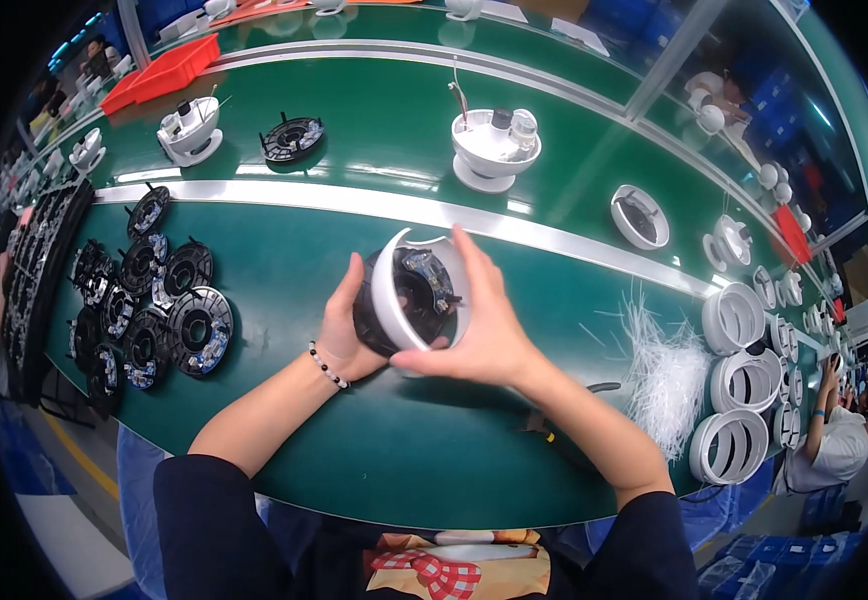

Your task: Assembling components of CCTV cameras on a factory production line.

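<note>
Above the middle of the green table, my left hand [342,328] is closed on a black round base with a circuit board [421,285], its palm and fingers behind and below. My right hand [494,325] grips a white plastic ring housing [386,298] by its right side, thumb along the lower rim. The tilted ring overlaps the black base, whose board shows through the opening. Whether the two parts are seated together cannot be told. Some fingers of both hands are hidden behind the parts.
Several black bases [144,300] lie at left beside a black rack [44,270]. At right are loose clear-white strips [664,380], stacked white rings [734,445] and cutters [537,424] near my right forearm. Beyond a metal strip, a conveyor carries white domed units [494,150]. Co-workers sit at both sides.
</note>
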Available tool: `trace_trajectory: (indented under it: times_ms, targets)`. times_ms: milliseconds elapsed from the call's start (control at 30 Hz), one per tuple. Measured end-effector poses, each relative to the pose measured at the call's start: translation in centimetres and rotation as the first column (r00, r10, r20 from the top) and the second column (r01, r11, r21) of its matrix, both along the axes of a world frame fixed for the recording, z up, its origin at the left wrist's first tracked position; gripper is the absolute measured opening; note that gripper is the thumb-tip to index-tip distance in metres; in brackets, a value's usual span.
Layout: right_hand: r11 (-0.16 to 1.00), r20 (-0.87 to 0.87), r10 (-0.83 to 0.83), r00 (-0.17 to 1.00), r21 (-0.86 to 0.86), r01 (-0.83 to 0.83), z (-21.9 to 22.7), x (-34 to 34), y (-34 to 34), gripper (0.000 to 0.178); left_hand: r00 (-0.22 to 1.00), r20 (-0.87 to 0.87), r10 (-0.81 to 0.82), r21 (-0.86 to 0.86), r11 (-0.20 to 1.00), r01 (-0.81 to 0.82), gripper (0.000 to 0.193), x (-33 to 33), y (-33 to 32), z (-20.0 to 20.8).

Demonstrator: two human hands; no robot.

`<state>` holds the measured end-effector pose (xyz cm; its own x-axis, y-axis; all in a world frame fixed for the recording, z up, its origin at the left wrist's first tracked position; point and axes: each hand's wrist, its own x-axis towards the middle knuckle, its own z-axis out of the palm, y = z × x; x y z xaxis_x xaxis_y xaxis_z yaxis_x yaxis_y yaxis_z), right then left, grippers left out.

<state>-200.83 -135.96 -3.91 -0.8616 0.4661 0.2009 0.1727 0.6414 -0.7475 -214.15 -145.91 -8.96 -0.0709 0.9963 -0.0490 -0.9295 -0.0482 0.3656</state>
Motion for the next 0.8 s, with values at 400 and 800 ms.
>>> trace_trajectory:
  times_ms: [400,800]
  targets:
    - [0.947,-0.062,0.055,0.997,0.320,-0.033,-0.6,-2.8,-2.4,0.114,0.998,0.007,-0.064,0.093,0.994,0.063,0.067,-2.8,-0.6,-1.5]
    - [0.965,0.033,-0.054,0.998,0.258,0.044,-1.1,-4.2,-3.3,0.119,0.984,-0.178,-0.023,-0.201,0.979,-0.014,0.076,-3.5,-1.5,0.8]
